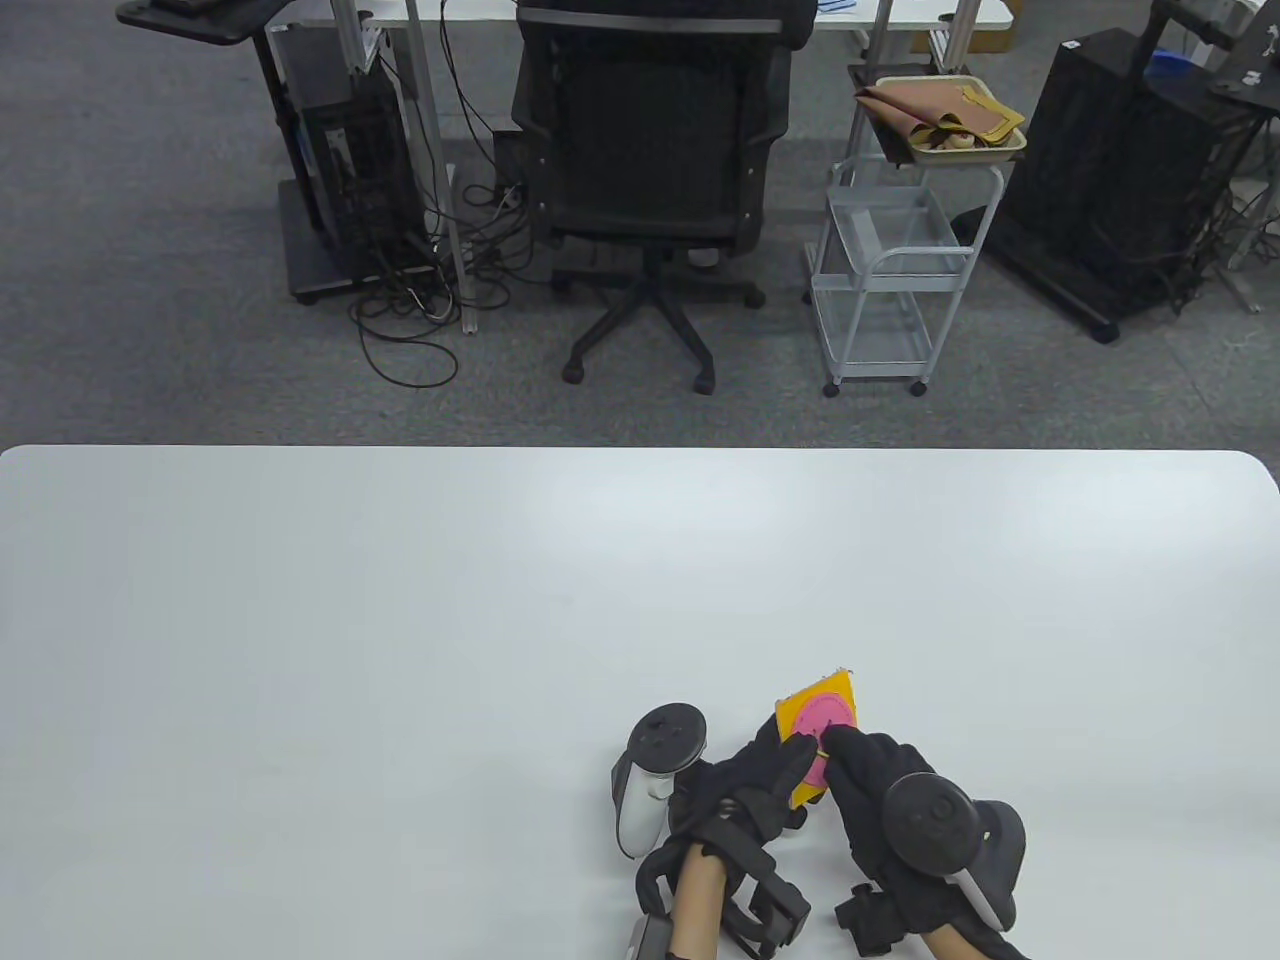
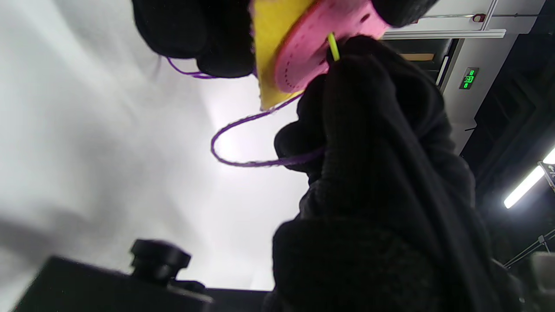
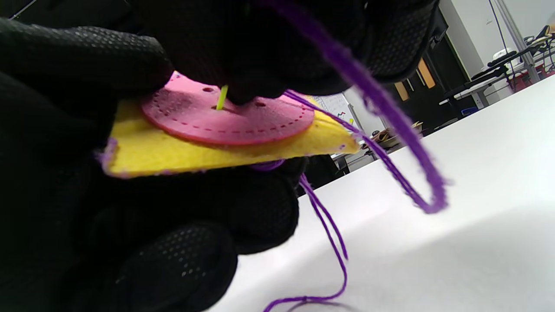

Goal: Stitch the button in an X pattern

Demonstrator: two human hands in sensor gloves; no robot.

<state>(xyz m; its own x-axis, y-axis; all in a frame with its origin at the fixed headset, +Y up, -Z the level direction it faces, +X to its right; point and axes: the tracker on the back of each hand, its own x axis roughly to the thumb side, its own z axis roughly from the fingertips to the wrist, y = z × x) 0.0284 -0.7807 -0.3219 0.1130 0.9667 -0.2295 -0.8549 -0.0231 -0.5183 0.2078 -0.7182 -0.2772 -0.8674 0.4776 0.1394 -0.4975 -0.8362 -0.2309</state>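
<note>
A yellow felt square with a large pink button on it is held above the white table near the front edge. My left hand grips the felt's near edge, fingers above and below it in the right wrist view. My right hand pinches a yellow-green needle that stands in one of the button's holes; the needle also shows in the left wrist view. Purple thread loops from the right hand and trails down from under the felt onto the table.
Beyond the table's far edge stand a black office chair, a white cart with a tray of fabric, and black equipment racks. Cables lie on the carpet at the left.
</note>
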